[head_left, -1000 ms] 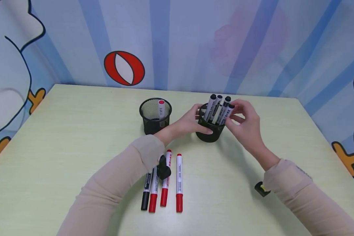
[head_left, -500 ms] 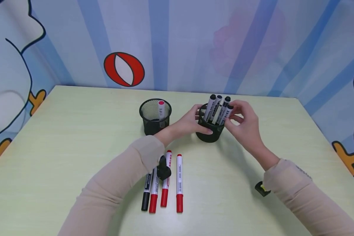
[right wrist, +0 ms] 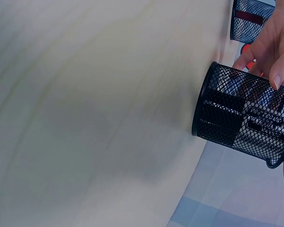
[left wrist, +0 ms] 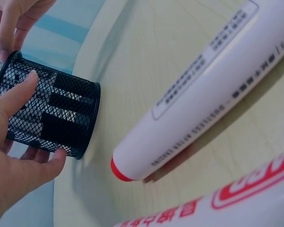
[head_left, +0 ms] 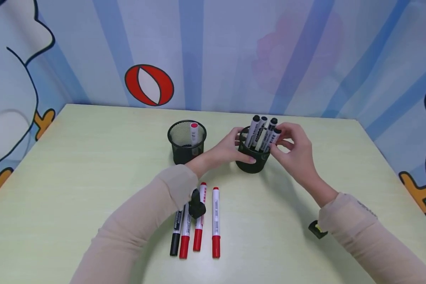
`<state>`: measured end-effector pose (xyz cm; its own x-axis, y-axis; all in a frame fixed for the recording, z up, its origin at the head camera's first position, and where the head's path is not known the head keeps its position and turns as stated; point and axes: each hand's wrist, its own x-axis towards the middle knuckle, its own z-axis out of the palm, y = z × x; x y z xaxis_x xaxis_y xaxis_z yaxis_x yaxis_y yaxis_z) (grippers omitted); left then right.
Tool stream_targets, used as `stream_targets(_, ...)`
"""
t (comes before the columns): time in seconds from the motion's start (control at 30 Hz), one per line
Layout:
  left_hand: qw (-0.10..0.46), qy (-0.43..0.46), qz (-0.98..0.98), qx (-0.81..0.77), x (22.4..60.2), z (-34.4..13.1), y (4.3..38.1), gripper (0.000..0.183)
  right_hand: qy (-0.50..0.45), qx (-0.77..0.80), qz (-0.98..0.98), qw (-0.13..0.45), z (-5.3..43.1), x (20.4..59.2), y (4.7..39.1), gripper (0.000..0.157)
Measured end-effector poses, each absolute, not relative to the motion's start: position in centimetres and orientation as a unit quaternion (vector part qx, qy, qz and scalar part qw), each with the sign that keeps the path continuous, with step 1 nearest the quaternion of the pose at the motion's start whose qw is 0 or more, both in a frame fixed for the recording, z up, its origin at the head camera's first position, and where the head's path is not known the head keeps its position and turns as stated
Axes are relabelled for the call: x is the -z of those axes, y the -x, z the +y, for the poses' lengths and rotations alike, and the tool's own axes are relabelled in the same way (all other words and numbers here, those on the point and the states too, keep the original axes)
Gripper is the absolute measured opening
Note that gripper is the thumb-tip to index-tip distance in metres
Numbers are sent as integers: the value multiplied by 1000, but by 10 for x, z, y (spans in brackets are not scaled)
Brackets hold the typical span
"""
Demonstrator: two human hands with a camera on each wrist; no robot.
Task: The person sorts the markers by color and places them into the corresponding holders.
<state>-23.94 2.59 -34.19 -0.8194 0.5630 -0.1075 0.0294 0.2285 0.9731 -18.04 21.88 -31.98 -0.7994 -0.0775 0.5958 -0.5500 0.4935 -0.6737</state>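
My left hand (head_left: 227, 149) grips a black mesh pen cup (head_left: 258, 165) by its side, thumb across the front, as the left wrist view also shows. Several black-capped whiteboard markers (head_left: 259, 132) lean in that cup, caps up. At its right rim, my right hand (head_left: 296, 152) pinches the rightmost black-capped marker (head_left: 275, 136) between thumb and fingers; its lower part is inside the cup. From the right wrist view, the markers' dark caps and pale barrels show through the mesh of the cup (right wrist: 241, 113).
To the left stands a second mesh cup (head_left: 182, 153) with one red-ended marker (head_left: 194, 133). Nearer me on the table (head_left: 92, 165) lie a black-capped marker (head_left: 175, 242) and three red-capped markers (head_left: 216, 225), partly under my left sleeve. A printed wall (head_left: 227, 51) rises behind.
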Motion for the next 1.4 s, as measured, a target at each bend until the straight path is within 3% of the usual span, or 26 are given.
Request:
stream_targets(0.53, 230, -199, 750, -587, 336, 27, 243, 92, -205, -447, -826, 274, 208, 293, 164, 41)
stream_targets(1.4, 225, -190, 750, -593, 340, 28, 241, 90, -208, -486, -812, 245, 223, 315, 169, 47)
